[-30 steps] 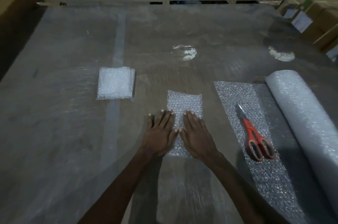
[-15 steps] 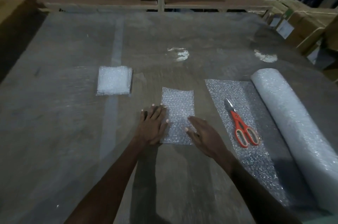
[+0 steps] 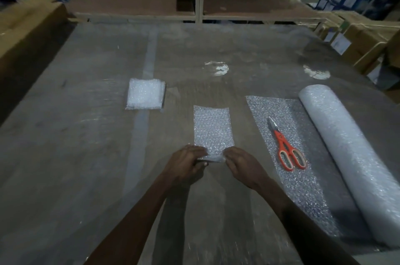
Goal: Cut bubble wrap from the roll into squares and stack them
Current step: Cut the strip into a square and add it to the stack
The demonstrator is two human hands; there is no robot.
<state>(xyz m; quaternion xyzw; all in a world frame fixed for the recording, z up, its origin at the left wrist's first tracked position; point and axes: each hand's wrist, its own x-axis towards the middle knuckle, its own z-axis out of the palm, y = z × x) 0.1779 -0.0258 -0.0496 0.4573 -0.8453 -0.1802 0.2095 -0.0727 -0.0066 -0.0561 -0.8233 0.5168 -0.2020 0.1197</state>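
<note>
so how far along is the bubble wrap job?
Done: a stack of cut squares sits far left. In hand: both hands, left hand and right hand, pinch the strip's near end. Left: scissors idle; most of the roll uncut.

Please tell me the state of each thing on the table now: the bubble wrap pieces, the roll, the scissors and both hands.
Long clear bubble wrap strip: flat on the table, near end lifted.
Left hand: pinches the strip's near left corner.
Right hand: pinches the near right corner.
White stack of bubble wrap squares: piled, untouched.
Large bubble wrap roll: partly unrolled.
Orange-handled scissors: closed, lying on the unrolled sheet.
</note>
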